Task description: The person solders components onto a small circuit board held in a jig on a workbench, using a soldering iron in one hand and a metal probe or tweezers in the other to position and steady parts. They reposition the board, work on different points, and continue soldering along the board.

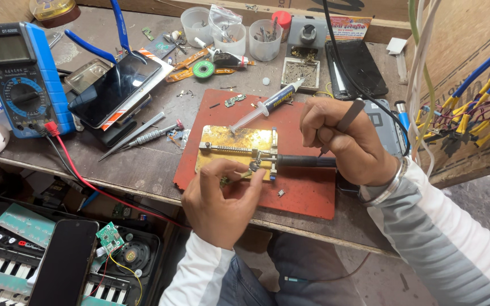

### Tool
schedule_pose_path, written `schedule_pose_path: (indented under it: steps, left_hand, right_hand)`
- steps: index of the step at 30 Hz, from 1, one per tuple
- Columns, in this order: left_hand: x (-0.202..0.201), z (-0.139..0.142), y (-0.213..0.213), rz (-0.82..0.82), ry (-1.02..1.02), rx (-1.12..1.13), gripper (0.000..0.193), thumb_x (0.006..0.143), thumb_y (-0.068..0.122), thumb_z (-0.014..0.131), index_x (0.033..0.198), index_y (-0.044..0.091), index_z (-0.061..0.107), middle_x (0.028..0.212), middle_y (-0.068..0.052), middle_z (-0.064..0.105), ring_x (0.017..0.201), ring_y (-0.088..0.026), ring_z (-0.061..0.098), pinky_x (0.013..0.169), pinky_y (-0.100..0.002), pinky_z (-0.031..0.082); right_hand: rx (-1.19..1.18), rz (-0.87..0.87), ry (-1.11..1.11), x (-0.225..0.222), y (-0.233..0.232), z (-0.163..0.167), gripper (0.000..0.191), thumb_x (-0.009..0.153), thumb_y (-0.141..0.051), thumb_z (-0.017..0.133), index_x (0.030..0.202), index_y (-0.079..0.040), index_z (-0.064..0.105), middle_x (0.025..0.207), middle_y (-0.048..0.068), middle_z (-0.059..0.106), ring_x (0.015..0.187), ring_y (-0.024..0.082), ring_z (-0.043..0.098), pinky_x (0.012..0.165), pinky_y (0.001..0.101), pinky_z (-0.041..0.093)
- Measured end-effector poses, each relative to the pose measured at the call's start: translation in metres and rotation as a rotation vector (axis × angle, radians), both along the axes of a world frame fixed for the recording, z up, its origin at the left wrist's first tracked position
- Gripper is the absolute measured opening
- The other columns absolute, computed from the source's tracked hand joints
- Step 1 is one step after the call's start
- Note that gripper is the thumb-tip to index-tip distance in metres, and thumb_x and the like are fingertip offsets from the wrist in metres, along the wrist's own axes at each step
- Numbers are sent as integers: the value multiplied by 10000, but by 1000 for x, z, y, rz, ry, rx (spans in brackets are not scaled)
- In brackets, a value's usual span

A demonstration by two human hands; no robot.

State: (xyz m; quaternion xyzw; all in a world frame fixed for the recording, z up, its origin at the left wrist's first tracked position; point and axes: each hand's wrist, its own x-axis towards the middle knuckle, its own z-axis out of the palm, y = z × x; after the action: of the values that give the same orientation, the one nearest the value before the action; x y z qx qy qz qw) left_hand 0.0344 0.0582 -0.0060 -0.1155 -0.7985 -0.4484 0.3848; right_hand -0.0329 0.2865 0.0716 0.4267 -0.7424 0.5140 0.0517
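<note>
My right hand (344, 141) grips a black soldering iron (301, 161), whose tip points left at a small part (256, 164) on the brass holder plate (236, 141). My left hand (219, 198) pinches that small part at the plate's front edge. The plate rests on a red mat (307, 192). A flux syringe (267, 105) lies on the mat just behind the plate.
A blue multimeter (21, 76) with a red lead stands at the left beside a phone (114, 88). Tweezers and a screwdriver (143, 136) lie nearby. Plastic cups (265, 39) and a black tablet (358, 68) sit at the back. A keyboard (7, 255) lies below the bench.
</note>
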Motion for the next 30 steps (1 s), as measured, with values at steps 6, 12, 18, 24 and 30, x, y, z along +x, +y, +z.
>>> schedule_pose_path:
  steps: [6, 12, 18, 24, 30]
  left_hand:
    - [3, -1, 8, 41, 16, 21, 515, 757, 198, 940, 1030, 133, 507, 821, 24, 690, 715, -185, 674, 648, -359, 514]
    - [3, -2, 7, 47, 6, 27, 513, 763, 200, 938, 1012, 128, 495, 809, 23, 676, 703, -186, 662, 640, -365, 503]
    - [4, -1, 6, 53, -14, 4, 503, 763, 215, 938, 1010, 136, 507, 783, 22, 651, 689, -191, 651, 631, -374, 489]
    - [3, -1, 6, 53, -18, 1, 497, 768, 223, 933, 1013, 139, 509, 788, 29, 651, 696, -186, 652, 637, -373, 490]
    - [3, -1, 6, 49, -7, 12, 509, 772, 215, 933, 1020, 132, 496, 818, 30, 669, 715, -183, 660, 653, -368, 498]
  right_hand:
    - [-6, 9, 1, -1, 1, 0, 221, 949, -162, 411, 935, -15, 575, 906, 39, 534, 690, 66, 441, 629, 224, 400]
    - [-4, 11, -11, -1, 0, -1, 215, 957, -162, 422, 936, -15, 578, 912, 39, 535, 699, 69, 452, 633, 226, 396]
    - [0, 5, -13, -1, -1, 0, 218, 959, -161, 421, 933, -15, 581, 910, 37, 538, 693, 65, 450, 620, 222, 391]
    - [1, -10, 8, 1, -4, 3, 219, 968, -155, 419, 938, -15, 584, 912, 37, 544, 706, 70, 456, 632, 223, 406]
    - [29, -55, 36, 3, -5, 7, 209, 924, -143, 417, 932, -19, 584, 917, 43, 551, 734, 83, 461, 619, 223, 416]
